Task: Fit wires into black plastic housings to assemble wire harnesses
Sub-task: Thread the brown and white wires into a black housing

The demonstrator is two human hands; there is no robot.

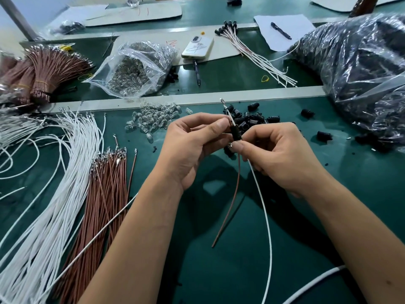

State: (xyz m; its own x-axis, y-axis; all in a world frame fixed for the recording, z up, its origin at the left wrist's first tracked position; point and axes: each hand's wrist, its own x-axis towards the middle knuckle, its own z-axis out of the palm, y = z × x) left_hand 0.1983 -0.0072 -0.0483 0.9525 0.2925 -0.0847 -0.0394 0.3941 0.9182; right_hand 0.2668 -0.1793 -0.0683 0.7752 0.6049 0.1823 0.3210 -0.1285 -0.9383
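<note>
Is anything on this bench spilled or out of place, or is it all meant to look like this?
Mostly working piles, but a few black housings lie scattered apart from the main heap, near the big plastic bag. Small clear parts lie loose on the mat outside their open bag. A yellow rubber band lies stray. Nothing looks damaged.

Single view only, camera on my head, looking forward and down over the green table (219, 270). Wide-angle lens (edges bend, far bench strips curve). My forearms enter from the bottom edge and meet near centre, so my left hand (192, 148) and right hand (278, 156) sit close to the lens, large in frame. Near table fills the lower half; the far bench with a phone (198, 47) and a paper sheet (285, 29) runs along the top, small and distant. No second view to overlap.
</note>
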